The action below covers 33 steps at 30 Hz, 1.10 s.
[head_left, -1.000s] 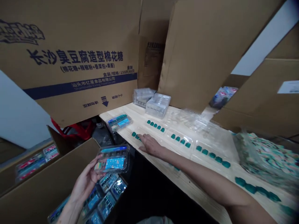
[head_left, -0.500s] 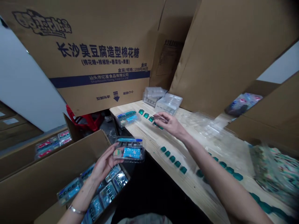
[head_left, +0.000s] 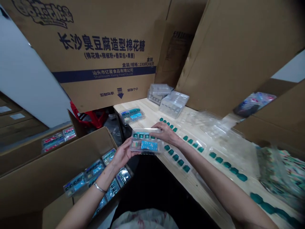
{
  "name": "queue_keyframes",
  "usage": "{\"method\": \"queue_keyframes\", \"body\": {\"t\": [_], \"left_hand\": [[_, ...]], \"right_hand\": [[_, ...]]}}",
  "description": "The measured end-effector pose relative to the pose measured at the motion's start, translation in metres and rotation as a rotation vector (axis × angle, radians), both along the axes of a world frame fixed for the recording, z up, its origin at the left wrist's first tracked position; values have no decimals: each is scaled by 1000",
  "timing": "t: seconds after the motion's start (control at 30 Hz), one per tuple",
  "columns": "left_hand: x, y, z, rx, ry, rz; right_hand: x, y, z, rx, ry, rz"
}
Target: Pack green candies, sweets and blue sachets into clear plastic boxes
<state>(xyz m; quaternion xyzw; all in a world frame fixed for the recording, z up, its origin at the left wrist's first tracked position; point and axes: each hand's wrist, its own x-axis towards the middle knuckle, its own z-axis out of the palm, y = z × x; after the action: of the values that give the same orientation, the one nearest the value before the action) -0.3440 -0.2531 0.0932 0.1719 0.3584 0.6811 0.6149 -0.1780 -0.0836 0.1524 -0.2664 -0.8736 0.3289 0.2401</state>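
Observation:
My left hand (head_left: 124,152) is closed on the lower left side of a clear plastic box (head_left: 136,147) held up at the table's edge. Inside lie a blue patterned packet (head_left: 149,145) and a small striped piece, with a row of green pieces (head_left: 141,135) along the top compartments. My right hand (head_left: 165,132) grips a clear plastic lid (head_left: 156,130) at the box's upper right; its fingers partly cover the row. On the table behind that hand, more green pieces (head_left: 168,124) form a row.
Rows of green pieces (head_left: 227,164) lie along the wooden table (head_left: 202,194). A filled box (head_left: 131,115) and stacked clear trays (head_left: 175,103) stand farther back. Several packed boxes (head_left: 95,168) sit in a carton (head_left: 54,167) at lower left. Tall cardboard (head_left: 107,28) walls the back.
My right hand has come from the table to the box with a clear lid. The box has moved up and right in my left hand. Green pieces now show in its top row.

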Motion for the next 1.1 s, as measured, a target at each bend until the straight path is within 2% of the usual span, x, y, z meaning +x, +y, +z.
{"method": "queue_keyframes", "body": {"t": [0.07,0.17,0.27,0.4,0.47,0.57,0.67,0.77,0.9,1.0,1.1], "left_hand": [[0,-1,1,4,-18,13],[1,-1,4,22,-32,18],[0,-2,6,25,-35,13],[-2,-1,9,3,-12,-27],[-1,-1,8,0,72,17],[-2,-1,8,-8,170,150],[-9,-1,14,-27,242,158],[-30,8,29,-46,493,132],[-77,42,51,-187,1006,187],[-113,74,58,-249,1168,182],[-138,98,54,-300,1259,180]], "right_hand": [[1,-5,-5,11,25,-97],[5,-16,-10,-237,-18,-197],[8,-24,-12,-448,-33,-176],[6,-25,-17,-437,-1,-187],[4,-24,-21,-457,41,-225],[2,-26,-26,-551,116,-249],[-4,-22,-25,-597,171,-186],[-24,-3,-13,-565,226,-163],[-75,41,11,-449,183,-128],[-115,71,23,-224,0,-186],[-143,91,24,-44,-119,-266]]}}
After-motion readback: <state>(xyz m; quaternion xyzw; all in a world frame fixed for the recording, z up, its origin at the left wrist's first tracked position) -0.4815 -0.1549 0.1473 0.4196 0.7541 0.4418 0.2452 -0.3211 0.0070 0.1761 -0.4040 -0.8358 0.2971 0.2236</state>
